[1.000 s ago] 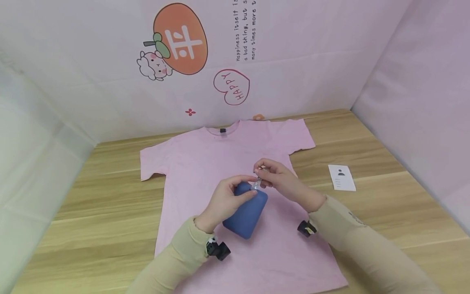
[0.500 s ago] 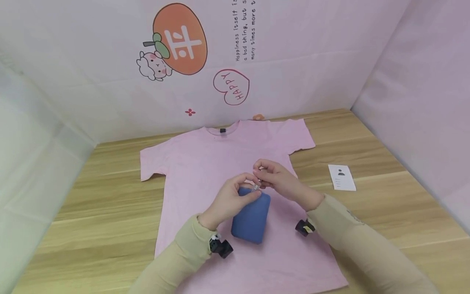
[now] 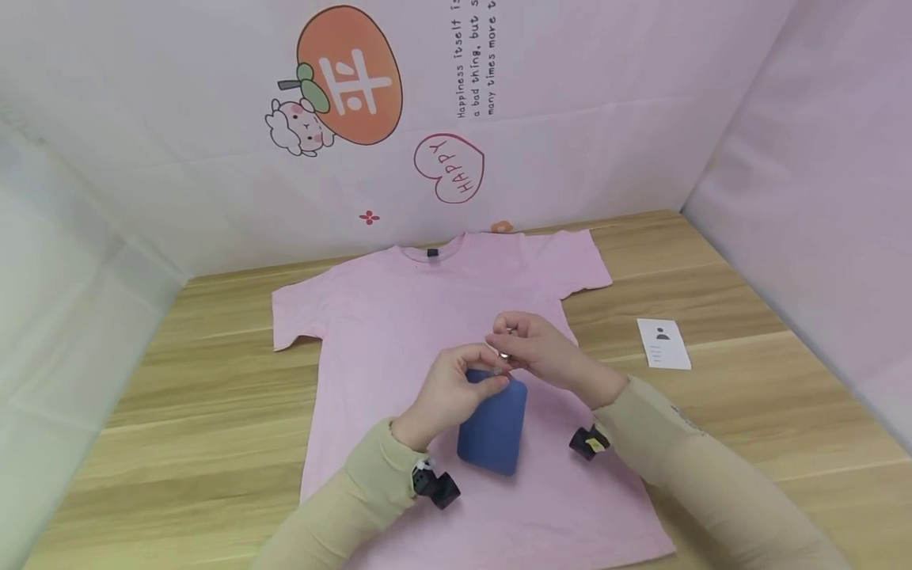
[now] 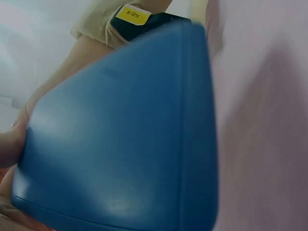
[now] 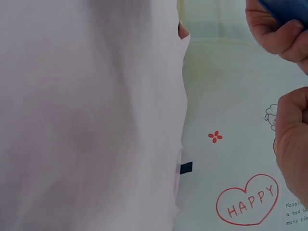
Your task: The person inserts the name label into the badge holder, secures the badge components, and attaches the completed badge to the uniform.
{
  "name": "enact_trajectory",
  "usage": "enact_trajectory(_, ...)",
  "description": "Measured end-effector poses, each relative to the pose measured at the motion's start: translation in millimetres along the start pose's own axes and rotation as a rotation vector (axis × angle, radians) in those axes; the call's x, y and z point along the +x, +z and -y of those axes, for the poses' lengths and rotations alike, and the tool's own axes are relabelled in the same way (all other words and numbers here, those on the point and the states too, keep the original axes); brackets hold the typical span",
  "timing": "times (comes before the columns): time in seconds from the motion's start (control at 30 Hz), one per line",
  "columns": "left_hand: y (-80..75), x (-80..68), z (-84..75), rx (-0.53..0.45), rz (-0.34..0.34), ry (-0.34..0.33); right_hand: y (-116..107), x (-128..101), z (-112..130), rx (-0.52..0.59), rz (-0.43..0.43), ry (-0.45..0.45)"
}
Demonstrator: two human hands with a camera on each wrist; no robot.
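A pink T-shirt lies flat on the wooden table. Above its middle my left hand grips the top of a blue card holder, which hangs over the shirt and fills the left wrist view as the blue card holder. My right hand pinches a small metal clip at the holder's top edge. In the right wrist view the shirt fills the left half, and fingers show at the right edge.
A white card lies on the table to the right of the shirt. Pale pink walls with a HAPPY heart sticker and an orange fruit sticker close in the back and sides.
The blue card holder has swung from tilted to nearly upright and shifted slightly right. Both hands have drawn closer together at its top.
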State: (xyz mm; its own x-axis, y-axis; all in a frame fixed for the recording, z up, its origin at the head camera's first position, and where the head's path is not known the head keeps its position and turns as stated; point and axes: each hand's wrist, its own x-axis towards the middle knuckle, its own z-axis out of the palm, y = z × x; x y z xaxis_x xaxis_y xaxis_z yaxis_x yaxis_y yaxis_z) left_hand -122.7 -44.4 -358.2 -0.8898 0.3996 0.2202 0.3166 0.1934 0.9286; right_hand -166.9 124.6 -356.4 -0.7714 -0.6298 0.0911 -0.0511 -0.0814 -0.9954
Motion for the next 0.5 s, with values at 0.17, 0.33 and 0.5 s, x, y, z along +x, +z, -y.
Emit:
enact_trajectory(0.17,4.4,-0.6,-1.2,-0.06,-0.041,-0.002,1.2,1.2,-3.8,0.108,0.05,-0.012)
enact_trajectory(0.33,7.3,-1.5,-2.6,-0.086,-0.079,-0.026,2.9,0.4,-5.8,0.165,0.072,-0.008)
enact_trajectory(0.5,8.0,-0.8,0.5,-0.12,-0.091,-0.046,4.4,0.9,-8.5,0.214,0.08,-0.004)
